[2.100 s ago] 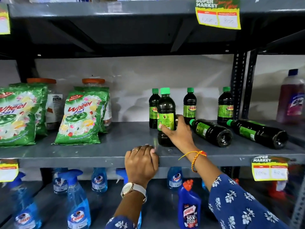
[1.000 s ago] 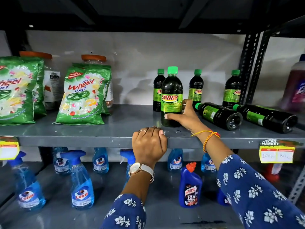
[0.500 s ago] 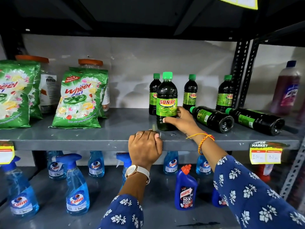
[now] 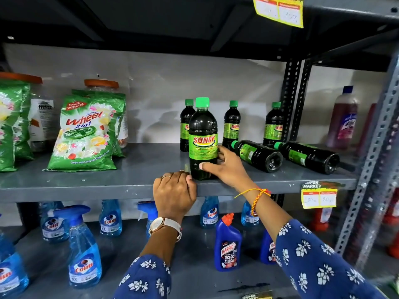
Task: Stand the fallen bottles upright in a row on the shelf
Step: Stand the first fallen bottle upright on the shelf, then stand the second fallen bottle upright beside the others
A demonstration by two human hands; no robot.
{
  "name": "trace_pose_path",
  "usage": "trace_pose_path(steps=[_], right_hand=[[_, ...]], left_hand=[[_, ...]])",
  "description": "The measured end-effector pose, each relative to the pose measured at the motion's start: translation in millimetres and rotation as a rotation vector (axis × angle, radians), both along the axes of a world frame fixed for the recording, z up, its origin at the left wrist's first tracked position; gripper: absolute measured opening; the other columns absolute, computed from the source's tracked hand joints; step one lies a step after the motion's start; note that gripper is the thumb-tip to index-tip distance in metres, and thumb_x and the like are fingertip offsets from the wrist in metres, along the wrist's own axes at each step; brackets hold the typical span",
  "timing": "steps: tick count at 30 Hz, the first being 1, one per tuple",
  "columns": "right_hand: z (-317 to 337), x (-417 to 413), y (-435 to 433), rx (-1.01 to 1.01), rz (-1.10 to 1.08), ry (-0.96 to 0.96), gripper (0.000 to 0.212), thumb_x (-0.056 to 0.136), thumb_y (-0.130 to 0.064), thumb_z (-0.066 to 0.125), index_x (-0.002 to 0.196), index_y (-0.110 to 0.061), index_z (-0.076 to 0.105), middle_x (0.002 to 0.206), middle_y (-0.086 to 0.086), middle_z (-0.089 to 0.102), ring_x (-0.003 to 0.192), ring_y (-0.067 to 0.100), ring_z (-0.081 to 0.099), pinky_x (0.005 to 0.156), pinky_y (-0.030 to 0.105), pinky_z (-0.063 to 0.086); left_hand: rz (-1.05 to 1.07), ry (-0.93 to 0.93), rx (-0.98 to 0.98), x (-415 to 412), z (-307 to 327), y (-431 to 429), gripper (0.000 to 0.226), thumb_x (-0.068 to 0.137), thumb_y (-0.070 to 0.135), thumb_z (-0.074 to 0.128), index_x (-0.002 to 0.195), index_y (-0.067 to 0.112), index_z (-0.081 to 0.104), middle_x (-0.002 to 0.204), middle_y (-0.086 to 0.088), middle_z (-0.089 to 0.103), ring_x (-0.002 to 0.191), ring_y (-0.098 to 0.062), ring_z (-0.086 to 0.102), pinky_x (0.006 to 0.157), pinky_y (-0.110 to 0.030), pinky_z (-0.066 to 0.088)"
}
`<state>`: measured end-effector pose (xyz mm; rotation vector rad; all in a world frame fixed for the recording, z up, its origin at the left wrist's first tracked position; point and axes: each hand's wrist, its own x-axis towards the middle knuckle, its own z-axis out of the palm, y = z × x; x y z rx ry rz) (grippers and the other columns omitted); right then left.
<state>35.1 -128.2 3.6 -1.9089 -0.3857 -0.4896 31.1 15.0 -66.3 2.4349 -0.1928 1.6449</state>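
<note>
Bottle point(image 4: 203, 139) stands upright, right hand point(image 4: 226, 167) wrapped around its base.

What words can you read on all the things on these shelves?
"SUNNY": front bottle under the right hand.
"Active Wheel 2in1", "New & Improved": green packet.
"Colin": blue spray bottle.
"HARPIC", "10X TOTAL CLEAN": dark blue bottle.
"SUPER MARKET": shelf price tag; its handwritten numbers look like 100 and 80, unclear.
"fitfit": jar, blurred.
Top tag: unreadable.
</note>
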Motion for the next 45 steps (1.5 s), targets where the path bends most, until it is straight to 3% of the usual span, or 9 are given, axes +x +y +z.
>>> trace_pose_path(steps=[9, 14, 18, 21, 25, 28, 32, 38, 45], right_hand=[[-2.4, -1.1, -0.9, -0.063, 0.006, -0.013, 0.048, 0.067, -0.026, 0.079, 0.108, -0.027, 0.055, 0.103, -0.007, 0.065, 0.101, 0.012, 0.063, 0.095, 0.030, 0.050], [1.5, -8.8, -3.4, -0.087, 0.003, 0.005, 0.058, 0.069, -0.030, 0.079, 0.120, -0.016, 0.054, 0.101, -0.008, 0.059, 0.097, 0.007, 0.057, 0.087, 0.019, 0.044], [2.7, -11.1, -18.0, 0.023, 0.002, 0.058, 0.092, 0.061, -0.057, 0.075, 0.136, -0.019, 0.038, 0.130, -0.003, 0.054, 0.117, 0.014, 0.053, 0.101, 0.034, 0.045], [23.5, -11.1, -57.3, 0.049, -0.153, -0.161, 0.069, 0.076, -0.043, 0.069, 0.131, -0.011, 0.044, 0.125, 0.003, 0.057, 0.113, 0.018, 0.055, 0.099, 0.033, 0.045], [62.5, 6.2, -100.7, -0.323, -0.471, -0.195, 0.040, 0.080, -0.023, 0.063, 0.111, 0.002, 0.054, 0.109, 0.022, 0.061, 0.105, 0.038, 0.056, 0.091, 0.040, 0.044], [64.2, 3.6, -109.0, -0.790, -0.451, 0.088, 0.047, 0.084, -0.024, 0.056, 0.123, 0.001, 0.048, 0.126, 0.020, 0.055, 0.118, 0.036, 0.049, 0.096, 0.039, 0.042], [35.2, 25.1, -96.9, -1.029, -0.649, 0.231, 0.050, 0.087, -0.020, 0.050, 0.132, 0.001, 0.044, 0.132, 0.018, 0.049, 0.121, 0.037, 0.045, 0.098, 0.047, 0.041], [18.0, 48.4, -116.9, -0.665, -0.655, -0.074, 0.044, 0.071, -0.036, 0.072, 0.110, -0.017, 0.063, 0.115, 0.008, 0.062, 0.119, 0.030, 0.037, 0.091, 0.044, 0.033], [10.1, 56.9, -123.5, 0.024, -0.366, -0.181, 0.050, 0.065, -0.053, 0.063, 0.101, -0.019, 0.068, 0.093, 0.009, 0.071, 0.091, 0.032, 0.061, 0.076, 0.037, 0.047]], left_hand=[[-0.011, -0.006, 0.001, 0.2, 1.9, 0.3, 0.034, 0.086, 0.023, 0.039, 0.070, 0.012, 0.068, 0.068, -0.005, 0.069, 0.060, -0.027, 0.058, 0.059, -0.037, 0.030], [-0.025, 0.036, -0.010, -4.3, 3.3, -1.6, 0.037, 0.087, 0.024, 0.037, 0.075, 0.012, 0.070, 0.073, -0.006, 0.071, 0.063, -0.028, 0.061, 0.060, -0.036, 0.035], [-0.111, -0.063, -0.164, -11.6, 5.5, -4.1, 0.043, 0.093, 0.027, 0.032, 0.109, 0.003, 0.063, 0.112, -0.017, 0.066, 0.097, -0.032, 0.059, 0.084, -0.041, 0.039], [-0.228, -0.224, -0.140, -27.4, 12.2, -19.7, 0.038, 0.093, 0.023, 0.035, 0.110, 0.000, 0.060, 0.113, -0.022, 0.060, 0.105, -0.031, 0.050, 0.094, -0.039, 0.034], [-0.396, -0.050, 0.149, -31.9, 23.8, -86.0, 0.028, 0.089, 0.021, 0.041, 0.082, 0.008, 0.064, 0.081, -0.010, 0.065, 0.073, -0.029, 0.058, 0.064, -0.039, 0.049], [-0.235, 0.159, 0.157, -19.5, 35.3, -130.0, 0.029, 0.085, 0.027, 0.039, 0.072, 0.016, 0.063, 0.069, -0.005, 0.065, 0.060, -0.027, 0.059, 0.050, -0.032, 0.047], [-0.094, 0.226, 0.112, -8.2, 30.7, -138.7, 0.033, 0.081, 0.029, 0.038, 0.062, 0.017, 0.062, 0.056, -0.003, 0.063, 0.048, -0.026, 0.059, 0.039, -0.026, 0.041], [-0.070, 0.212, 0.074, -6.3, 29.7, -141.0, 0.028, 0.078, 0.027, 0.039, 0.059, 0.019, 0.058, 0.056, -0.001, 0.062, 0.050, -0.024, 0.058, 0.042, -0.027, 0.040], [-0.053, 0.225, 0.090, -2.9, 26.0, -140.8, 0.029, 0.080, 0.026, 0.037, 0.065, 0.019, 0.061, 0.063, -0.001, 0.065, 0.056, -0.025, 0.059, 0.048, -0.030, 0.042]])
